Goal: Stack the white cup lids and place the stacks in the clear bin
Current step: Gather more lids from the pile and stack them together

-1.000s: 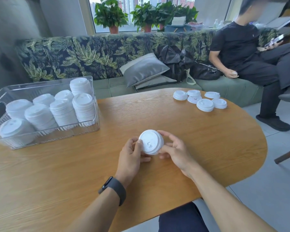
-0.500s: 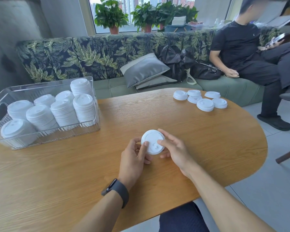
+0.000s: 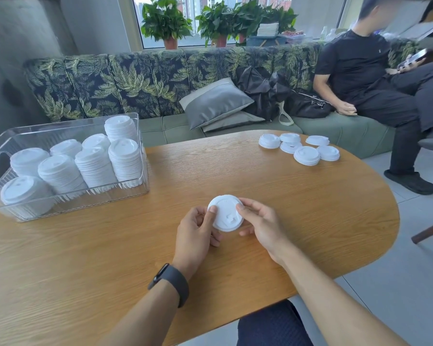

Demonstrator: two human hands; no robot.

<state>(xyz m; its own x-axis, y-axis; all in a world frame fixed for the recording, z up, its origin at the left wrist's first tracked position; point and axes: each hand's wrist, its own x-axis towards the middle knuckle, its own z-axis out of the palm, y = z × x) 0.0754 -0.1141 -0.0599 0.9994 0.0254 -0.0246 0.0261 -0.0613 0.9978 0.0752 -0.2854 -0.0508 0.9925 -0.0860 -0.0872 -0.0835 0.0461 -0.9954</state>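
Since a moment earlier, both hands had turned the small lid stack face-up.
Over the table (image 3: 285, 196), near the clear bin (image 3: 140, 146), the left hand (image 3: 195, 228) and right hand (image 3: 263, 223) each pinched the lid stack (image 3: 226, 216) in its grip; loose lids (image 3: 306, 156) lay well apart.

single head-worn view, looking forward and down, close over wooden table (image 3: 285, 208), sofa (image 3: 135, 81) beyond

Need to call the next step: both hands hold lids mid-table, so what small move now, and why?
Probably carry the held lids, gripped by the left hand and right hand, leftward to the clear bin. It already holds stacks, but loose lids remain far right, so adding those first is also plausible.
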